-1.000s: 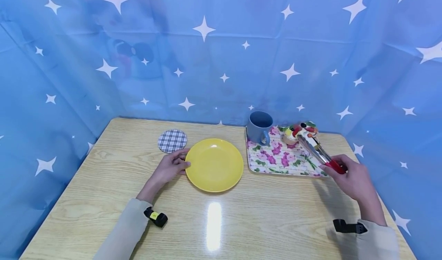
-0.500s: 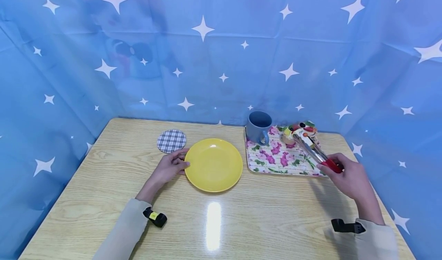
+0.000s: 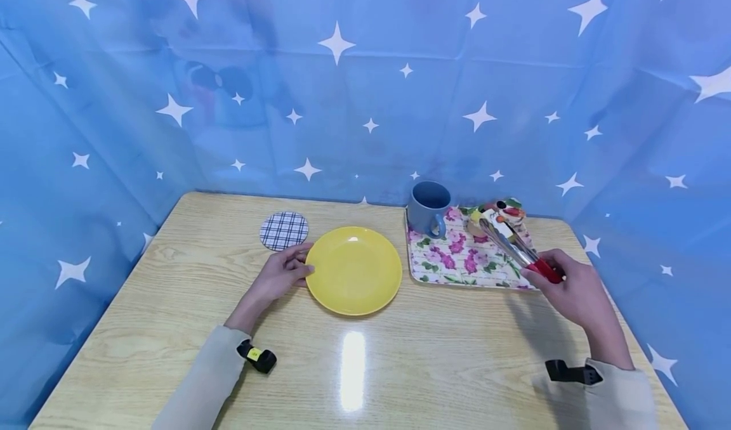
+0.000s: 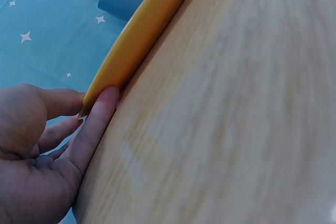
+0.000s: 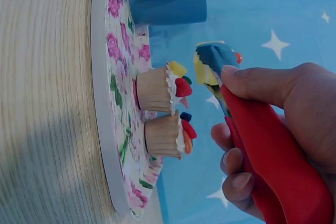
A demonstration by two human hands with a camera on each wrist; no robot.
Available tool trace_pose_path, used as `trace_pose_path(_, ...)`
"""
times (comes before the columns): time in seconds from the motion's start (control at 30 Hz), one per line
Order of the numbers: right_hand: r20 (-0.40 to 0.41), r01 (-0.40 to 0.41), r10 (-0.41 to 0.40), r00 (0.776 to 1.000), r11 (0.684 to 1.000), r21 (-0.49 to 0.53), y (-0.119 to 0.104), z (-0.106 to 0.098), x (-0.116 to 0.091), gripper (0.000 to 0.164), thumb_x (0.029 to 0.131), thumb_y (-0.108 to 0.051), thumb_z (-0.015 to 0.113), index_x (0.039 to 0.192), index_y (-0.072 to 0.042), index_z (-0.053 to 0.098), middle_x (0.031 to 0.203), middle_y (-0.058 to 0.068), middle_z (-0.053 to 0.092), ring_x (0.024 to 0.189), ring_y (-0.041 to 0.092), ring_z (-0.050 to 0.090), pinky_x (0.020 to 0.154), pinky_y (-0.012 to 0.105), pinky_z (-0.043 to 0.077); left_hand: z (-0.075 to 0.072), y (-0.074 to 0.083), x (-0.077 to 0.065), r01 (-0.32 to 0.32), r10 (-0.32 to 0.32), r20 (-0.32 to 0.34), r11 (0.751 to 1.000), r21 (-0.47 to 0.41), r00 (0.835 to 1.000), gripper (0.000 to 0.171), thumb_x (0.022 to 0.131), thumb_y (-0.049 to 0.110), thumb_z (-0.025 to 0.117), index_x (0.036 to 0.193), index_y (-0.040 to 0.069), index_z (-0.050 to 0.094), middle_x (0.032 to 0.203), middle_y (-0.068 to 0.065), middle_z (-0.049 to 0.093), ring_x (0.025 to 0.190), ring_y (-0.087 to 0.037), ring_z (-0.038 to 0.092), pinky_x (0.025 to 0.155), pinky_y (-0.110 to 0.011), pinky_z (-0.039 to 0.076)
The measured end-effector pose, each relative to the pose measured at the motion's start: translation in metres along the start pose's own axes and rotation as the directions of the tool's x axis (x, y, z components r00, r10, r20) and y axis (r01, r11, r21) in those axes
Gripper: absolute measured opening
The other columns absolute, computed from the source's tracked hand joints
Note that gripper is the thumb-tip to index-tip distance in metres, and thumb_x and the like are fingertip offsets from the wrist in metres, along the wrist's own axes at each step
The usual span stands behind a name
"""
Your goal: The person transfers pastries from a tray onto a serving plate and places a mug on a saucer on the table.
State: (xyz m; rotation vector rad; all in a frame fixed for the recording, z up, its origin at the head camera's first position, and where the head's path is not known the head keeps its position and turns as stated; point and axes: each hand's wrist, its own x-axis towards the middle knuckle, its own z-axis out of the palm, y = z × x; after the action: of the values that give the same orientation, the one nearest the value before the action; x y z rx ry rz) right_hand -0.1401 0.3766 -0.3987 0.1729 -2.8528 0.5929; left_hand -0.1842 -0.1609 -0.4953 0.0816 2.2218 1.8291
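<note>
- The right hand (image 3: 573, 290) grasped the red-handled tongs (image 5: 278, 156), thumb along the upper handle and fingers curled below, at the near right corner of the floral tray (image 3: 421, 269)
- The tongs' metal tips clamped a small yellow-and-white food piece (image 5: 203, 73) bearing a red-orange bit, held above the floral tray and apart from its surface
- The left hand (image 3: 280, 274) pinched the near-side left rim of the yellow plate (image 3: 354, 271), which lay just left of the floral tray, a narrow gap between them
- Two cupcakes (image 5: 155, 90) with fruit-like toppings stood close together towards the floral tray's far side, partly hidden by the tongs in the head view
- The blue mug (image 3: 427, 219) stood upright at the floral tray's far left corner
- The checked coaster (image 3: 283, 231) lay well left of the floral tray
- Behind the floral tray hung a starry blue curtain (image 3: 365, 100)
</note>
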Motion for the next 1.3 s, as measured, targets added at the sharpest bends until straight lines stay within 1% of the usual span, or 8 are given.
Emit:
trace_pose_path(0.1,0.01,-0.006,0.006,1.0,1.0,0.0,-0.002,0.0,0.0,0.036,0.095,-0.031,0.075,0.113,-0.002,0.065,0.086,0.015,0.068,0.068,0.015,0.053,0.051,0.023,0.041,0.0,-0.001,0.001,-0.005,0.005,0.005,1.0,0.002,1.0,0.057,0.1,0.01,0.065,0.154,0.014,0.047,0.124,-0.019,0.06,0.092,-0.015,0.064,0.081,-0.032,0.066)
trace_pose_path(0.17,0.014,-0.008,0.008,1.0,1.0,0.005,-0.004,0.0,0.0,0.036,0.094,-0.03,0.076,0.114,-0.002,0.065,0.087,0.015,0.068,0.069,0.016,0.053,0.051,0.023,0.041,0.001,0.0,0.001,-0.001,0.001,0.005,1.0,0.003,1.0,0.057,0.1,0.01,0.065,0.154,0.015,0.047,0.123,-0.018,0.06,0.092,-0.014,0.064,0.08,-0.032,0.066)
trace_pose_path(0.43,0.007,0.008,-0.008,1.0,1.0,0.031,-0.01,0.0,0.001,0.036,0.094,-0.028,0.077,0.114,-0.002,0.065,0.086,0.014,0.067,0.066,0.007,0.049,0.05,0.023,0.041,0.001,0.004,0.003,0.016,-0.016,-0.003,1.0,0.001,1.0,0.056,0.1,0.01,0.066,0.153,0.017,0.049,0.12,-0.013,0.06,0.092,-0.014,0.063,0.079,-0.032,0.066)
trace_pose_path(0.67,0.008,0.013,-0.013,1.0,0.999,0.037,-0.017,0.001,0.001,0.036,0.093,-0.029,0.077,0.114,-0.003,0.065,0.087,0.012,0.067,0.065,0.006,0.048,0.05,0.023,0.04,0.001,0.005,0.003,0.013,-0.013,0.005,1.0,0.003,1.0,0.056,0.1,0.009,0.065,0.153,0.017,0.049,0.12,-0.013,0.059,0.092,-0.015,0.062,0.08,-0.032,0.066)
trace_pose_path(0.87,0.012,0.028,-0.029,1.0,0.999,0.043,-0.021,0.002,0.003,0.034,0.093,-0.028,0.077,0.112,-0.003,0.065,0.086,0.012,0.067,0.065,0.008,0.049,0.05,0.023,0.041,0.001,0.004,0.003,0.018,-0.018,0.006,1.0,-0.006,1.0,0.055,0.1,0.009,0.066,0.152,0.018,0.05,0.12,-0.013,0.059,0.092,-0.015,0.062,0.08,-0.032,0.066)
trace_pose_path(1.13,0.008,0.054,-0.054,0.999,0.997,0.053,-0.031,0.003,0.007,0.034,0.092,-0.028,0.078,0.113,-0.004,0.065,0.087,0.012,0.067,0.066,0.009,0.05,0.05,0.022,0.042,-0.001,0.003,0.003,0.001,-0.001,0.006,1.0,-0.003,1.0,0.057,0.1,0.009,0.065,0.153,0.016,0.048,0.121,-0.014,0.059,0.091,-0.013,0.062,0.08,-0.032,0.066)
trace_pose_path(1.3,0.01,0.059,-0.06,0.998,0.996,0.065,-0.037,0.003,0.009,0.034,0.093,-0.026,0.078,0.113,-0.003,0.065,0.088,0.015,0.068,0.067,0.014,0.052,0.05,0.022,0.044,-0.001,0.001,0.002,0.001,-0.001,0.004,1.0,-0.005,1.0,0.057,0.1,0.009,0.066,0.153,0.014,0.048,0.122,-0.015,0.059,0.09,-0.011,0.062,0.079,-0.03,0.066)
